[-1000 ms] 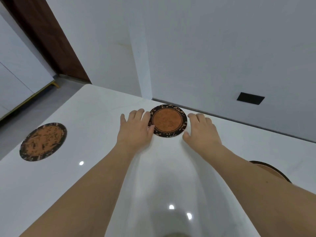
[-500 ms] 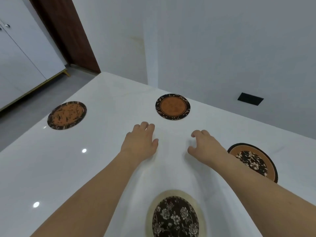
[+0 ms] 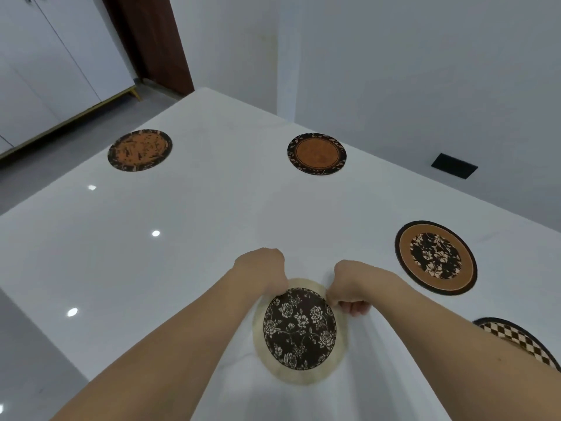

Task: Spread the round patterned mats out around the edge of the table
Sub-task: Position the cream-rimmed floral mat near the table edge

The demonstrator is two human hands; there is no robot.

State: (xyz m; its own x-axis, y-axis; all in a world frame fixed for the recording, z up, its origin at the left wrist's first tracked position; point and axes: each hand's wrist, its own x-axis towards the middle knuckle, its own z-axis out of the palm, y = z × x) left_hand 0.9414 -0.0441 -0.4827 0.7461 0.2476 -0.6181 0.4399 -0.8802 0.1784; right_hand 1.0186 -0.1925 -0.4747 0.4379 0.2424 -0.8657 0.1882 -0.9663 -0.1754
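A cream-rimmed mat with a dark floral centre (image 3: 300, 329) lies near the table's front. My left hand (image 3: 262, 270) grips its far left rim and my right hand (image 3: 349, 287) pinches its far right rim. Four other mats lie flat on the white table (image 3: 197, 238): an orange mottled mat (image 3: 140, 150) at the far left, an orange mat with a dark leafy border (image 3: 316, 153) at the far side, a brown mat with a floral centre (image 3: 436, 257) on the right, and a checkered mat (image 3: 516, 338) partly hidden by my right forearm.
A grey wall runs close behind the table's far edge, with a black socket plate (image 3: 454, 165) on it. White cabinets (image 3: 45, 56) and a dark brown door frame (image 3: 151, 41) stand beyond the left edge, across a strip of grey floor.
Both hands left the far orange mat, drew back toward me and closed on the cream floral mat's far rim. The view pulled back, showing more mats.
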